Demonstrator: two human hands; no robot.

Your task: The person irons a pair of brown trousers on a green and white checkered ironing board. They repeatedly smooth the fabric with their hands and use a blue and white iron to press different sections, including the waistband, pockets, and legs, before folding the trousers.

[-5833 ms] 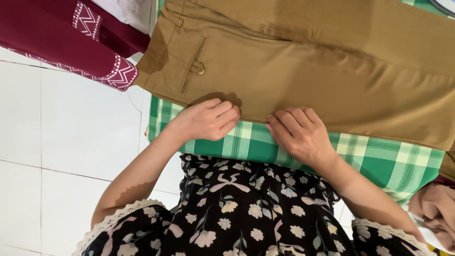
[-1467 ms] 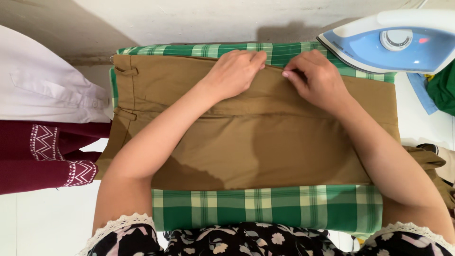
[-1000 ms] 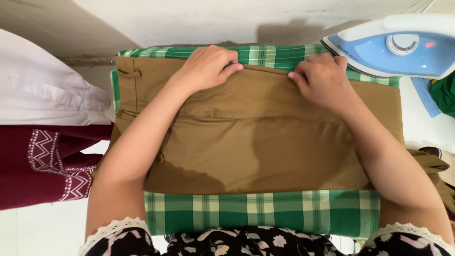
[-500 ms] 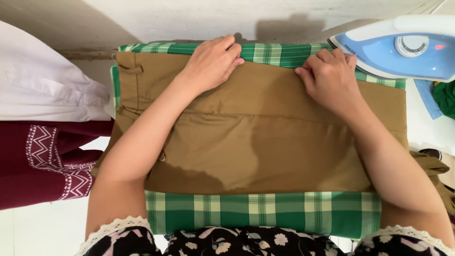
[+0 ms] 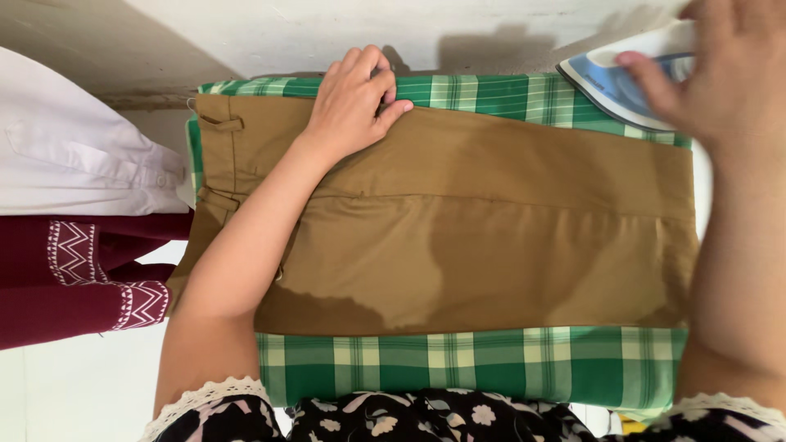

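From the head camera, tan-brown trousers [image 5: 491, 229] lie flat across a green-and-white checked cloth [image 5: 458, 364] that covers the ironing surface, waistband and belt loops toward the left edge. The left hand [image 5: 354, 102] rests at the trousers' far edge, fingers curled and pinching the fabric fold against the checked cloth, much where it was half a second ago. The right hand [image 5: 720, 69] has left the trousers' far edge, where it was pinching beside the left, and is now lifted at the upper right over the blue-and-white steam iron [image 5: 610, 86]; it is blurred, fingers spread, and whether it already touches the iron cannot be told for sure. The iron stands at the far right corner of the cloth, partly hidden by that hand. To the left lie a white shirt [image 5: 82, 155] and a maroon garment with white zigzag trim [image 5: 78, 278], both unmoved.
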